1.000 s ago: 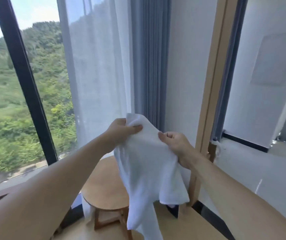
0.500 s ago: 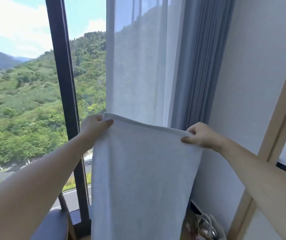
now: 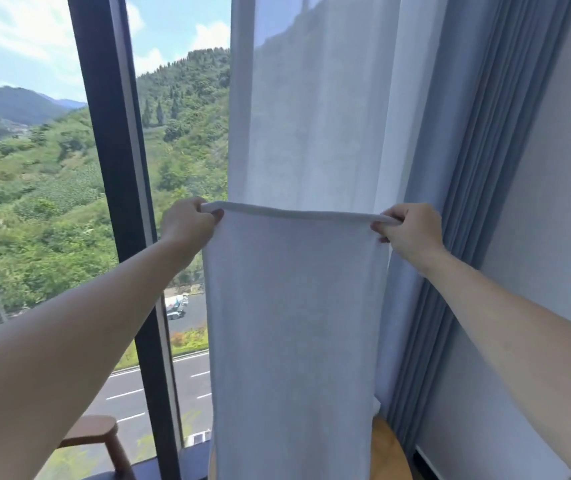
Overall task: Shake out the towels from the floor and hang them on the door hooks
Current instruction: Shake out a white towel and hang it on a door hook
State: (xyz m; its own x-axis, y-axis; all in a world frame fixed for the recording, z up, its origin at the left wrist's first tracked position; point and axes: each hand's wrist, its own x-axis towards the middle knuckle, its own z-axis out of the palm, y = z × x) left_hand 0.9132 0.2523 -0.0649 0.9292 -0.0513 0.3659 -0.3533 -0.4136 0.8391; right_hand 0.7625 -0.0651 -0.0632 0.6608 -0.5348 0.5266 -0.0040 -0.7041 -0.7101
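A white towel hangs flat and spread out in front of me, its top hem pulled taut and level. My left hand pinches the top left corner. At the top right corner my right hand pinches the hem. Both arms reach forward at about chest height. The towel's lower end runs out of the bottom of the view. No door hooks are in view.
Behind the towel hang a sheer white curtain and a blue-grey curtain, with a dark window frame to the left. A wooden chair arm shows at lower left, a round wooden table at lower right.
The towel went from bunched between close hands to spread wide and taut. My hands moved apart and rose, and my view lifted from the table toward the window.
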